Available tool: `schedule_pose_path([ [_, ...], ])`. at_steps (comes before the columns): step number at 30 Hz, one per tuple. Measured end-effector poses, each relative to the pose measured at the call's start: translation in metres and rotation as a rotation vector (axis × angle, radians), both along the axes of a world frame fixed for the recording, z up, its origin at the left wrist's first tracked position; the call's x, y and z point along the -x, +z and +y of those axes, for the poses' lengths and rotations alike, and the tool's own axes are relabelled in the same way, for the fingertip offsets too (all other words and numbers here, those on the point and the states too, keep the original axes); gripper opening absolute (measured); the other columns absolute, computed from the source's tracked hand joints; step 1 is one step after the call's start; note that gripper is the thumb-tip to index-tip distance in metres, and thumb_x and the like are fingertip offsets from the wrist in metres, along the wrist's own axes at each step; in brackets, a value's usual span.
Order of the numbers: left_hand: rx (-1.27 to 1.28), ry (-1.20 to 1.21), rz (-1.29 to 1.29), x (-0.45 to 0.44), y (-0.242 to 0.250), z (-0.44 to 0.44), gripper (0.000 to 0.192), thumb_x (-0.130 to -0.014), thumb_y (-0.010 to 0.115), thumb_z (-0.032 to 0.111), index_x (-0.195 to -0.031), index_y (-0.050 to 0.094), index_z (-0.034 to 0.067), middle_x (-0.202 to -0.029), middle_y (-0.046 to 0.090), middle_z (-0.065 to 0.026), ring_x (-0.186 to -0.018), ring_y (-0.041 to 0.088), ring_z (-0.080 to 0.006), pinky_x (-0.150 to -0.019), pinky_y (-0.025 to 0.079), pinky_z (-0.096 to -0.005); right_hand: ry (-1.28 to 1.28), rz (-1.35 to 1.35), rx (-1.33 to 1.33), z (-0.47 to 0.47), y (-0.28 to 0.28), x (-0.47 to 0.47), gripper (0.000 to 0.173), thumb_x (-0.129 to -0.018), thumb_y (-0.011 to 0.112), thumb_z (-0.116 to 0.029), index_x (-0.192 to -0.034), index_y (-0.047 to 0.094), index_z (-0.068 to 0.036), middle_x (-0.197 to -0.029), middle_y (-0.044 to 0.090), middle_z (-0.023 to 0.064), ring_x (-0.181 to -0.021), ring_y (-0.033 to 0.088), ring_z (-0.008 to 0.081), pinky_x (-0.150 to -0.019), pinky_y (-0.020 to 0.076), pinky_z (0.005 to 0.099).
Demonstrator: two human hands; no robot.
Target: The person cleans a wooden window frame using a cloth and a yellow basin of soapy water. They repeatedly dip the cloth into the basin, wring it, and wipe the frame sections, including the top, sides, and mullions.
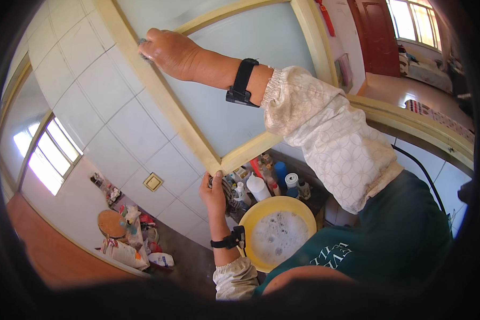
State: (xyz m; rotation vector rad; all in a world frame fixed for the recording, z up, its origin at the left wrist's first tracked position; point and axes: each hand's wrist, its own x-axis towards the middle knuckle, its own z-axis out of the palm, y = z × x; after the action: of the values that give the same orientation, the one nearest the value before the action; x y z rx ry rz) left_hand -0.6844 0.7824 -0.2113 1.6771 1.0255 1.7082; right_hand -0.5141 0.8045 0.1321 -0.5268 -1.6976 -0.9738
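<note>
A cream-painted frame [184,116] surrounds frosted glass panes [232,60]. My right hand [170,52], wearing a black wrist strap, presses a grey scouring pad [145,50] on the frame's left upright. Farther down, my left hand [214,192] grips the frame's lower corner, with the thumb tip on its edge; the other fingers are partly hidden. A striped cloth [233,200] hangs just beside that hand. Below the frame stands a yellow basin [245,218] of water with foam [280,232] on top.
Bottles, including a white one [258,187] and a blue one [280,172], crowd a dark surface behind the basin. A wall switch [153,182] sits on the white tiles [132,124]. Bags [124,253] and a round wooden board [111,224] lie at lower left.
</note>
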Motion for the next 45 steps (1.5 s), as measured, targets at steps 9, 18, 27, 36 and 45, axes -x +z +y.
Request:
schedule_pose_path([
  [9, 0.043, -0.057, -0.018, 0.0, 0.0, 0.01, 0.032, -0.1, 0.066, 0.018, -0.123, 0.069, -0.003, -0.104, 0.071, -0.0036, -0.092, 0.06, -0.0103, -0.084, 0.049, -0.0261, -0.141, 0.098, -0.145, -0.007, -0.005, -0.191, 0.032, -0.084, 0.079, -0.016, -0.115, 0.071, -0.016, -0.095, 0.06, 0.0108, -0.09, 0.064, 0.0317, -0.076, 0.0536, 0.043],
  [18, 0.053, -0.035, 0.046, 0.004, -0.001, 0.01, 0.033, -0.099, 0.069, 0.02, -0.12, 0.07, -0.005, -0.102, 0.072, -0.0076, -0.092, 0.062, -0.0124, -0.086, 0.051, -0.0284, -0.408, 0.165, -0.013, -0.053, 0.0, -0.308, 0.023, -0.082, 0.079, -0.022, -0.094, 0.072, -0.004, -0.089, 0.066, 0.0198, -0.086, 0.065, 0.0367, -0.079, 0.0538, 0.0443],
  [27, 0.03, -0.002, 0.077, 0.003, 0.004, 0.009, 0.04, -0.097, 0.071, 0.023, -0.119, 0.068, -0.009, -0.105, 0.074, -0.0127, -0.094, 0.064, -0.0165, -0.088, 0.052, -0.0323, -0.138, -0.06, -0.017, 0.006, 0.017, -0.107, 0.021, -0.088, 0.073, -0.026, -0.101, 0.071, -0.009, -0.095, 0.065, 0.0147, -0.089, 0.065, 0.0352, -0.077, 0.0535, 0.0462],
  [36, 0.015, -0.044, -0.005, 0.002, 0.001, 0.01, 0.03, -0.099, 0.069, 0.019, -0.118, 0.07, -0.004, -0.101, 0.073, -0.0049, -0.089, 0.061, -0.0105, -0.083, 0.051, -0.0271, -0.287, -0.136, 0.043, 0.002, 0.024, -0.034, 0.018, -0.09, 0.069, -0.022, -0.095, 0.07, -0.005, -0.099, 0.067, 0.0148, -0.089, 0.067, 0.0369, -0.076, 0.0549, 0.0474],
  [45, -0.037, 0.074, 0.118, 0.001, 0.007, 0.013, 0.034, -0.097, 0.072, 0.022, -0.117, 0.07, -0.005, -0.097, 0.074, -0.008, -0.09, 0.062, -0.011, -0.084, 0.052, -0.0312, -0.484, 0.175, 0.139, -0.056, 0.008, -0.222, 0.026, -0.092, 0.07, -0.024, -0.103, 0.067, 0.0, -0.091, 0.066, 0.0209, -0.086, 0.065, 0.0343, -0.079, 0.0538, 0.0458],
])
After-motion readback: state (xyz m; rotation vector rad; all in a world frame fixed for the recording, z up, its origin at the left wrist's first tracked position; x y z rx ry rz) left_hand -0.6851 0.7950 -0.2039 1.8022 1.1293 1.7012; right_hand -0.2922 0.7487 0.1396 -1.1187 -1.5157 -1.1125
